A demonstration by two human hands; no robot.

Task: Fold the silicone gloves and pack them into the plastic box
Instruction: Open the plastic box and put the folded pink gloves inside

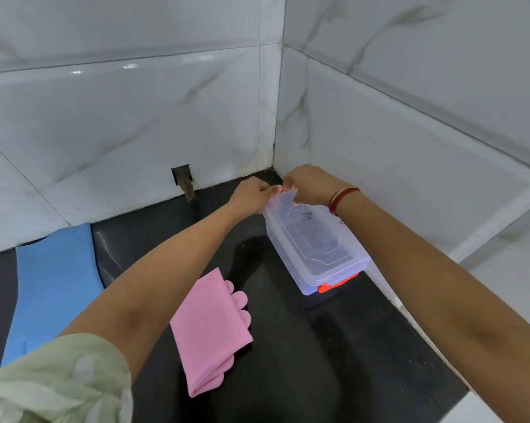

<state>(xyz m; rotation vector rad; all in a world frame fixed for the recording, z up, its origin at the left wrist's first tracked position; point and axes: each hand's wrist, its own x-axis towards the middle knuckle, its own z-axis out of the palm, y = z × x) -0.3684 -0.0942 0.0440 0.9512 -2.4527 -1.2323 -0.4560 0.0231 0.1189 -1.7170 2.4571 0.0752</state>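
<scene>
A clear plastic box point(314, 254) with its lid on stands on the black counter near the corner of the tiled walls. An orange clasp point(337, 284) shows at its near end. My left hand point(251, 193) and my right hand point(309, 183) both grip the far end of the box, fingers closed on the lid's edge. A folded pink silicone glove point(210, 329) lies flat on the counter in front of the box, its fingertips pointing right. It is apart from both hands.
A blue mat point(54, 279) lies on the counter at the left. White tiled walls close the back and the right side. A small dark opening point(182, 177) sits in the back wall. The counter's right edge runs along a white ledge point(410, 315).
</scene>
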